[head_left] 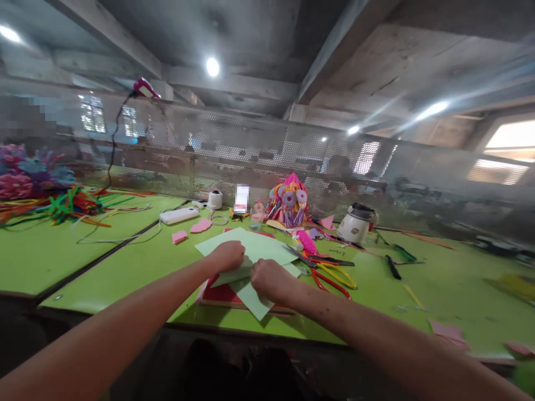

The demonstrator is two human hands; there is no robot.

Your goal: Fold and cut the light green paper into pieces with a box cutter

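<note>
Pale green paper (261,245) lies in overlapping sheets at the middle of the table's near edge. My left hand (228,256) is closed with its fingers pinched on a sheet. Close beside it, my right hand (268,280) is also closed on the paper, its fingertips turned inward. The hands partly cover the sheets, so the exact grip is hidden. Under the paper sits a red flat stack (223,297), its edges showing. Scissors with red and yellow handles (330,275) lie just right of the sheets.
Beyond the paper stands a colourful tasselled craft piece (292,197), with a white pot-like container (355,223) to its right. A white power strip (179,215) and pink paper pieces (201,225) lie left. Pipe cleaners (73,205) are piled far left. A perforated screen (242,145) runs behind.
</note>
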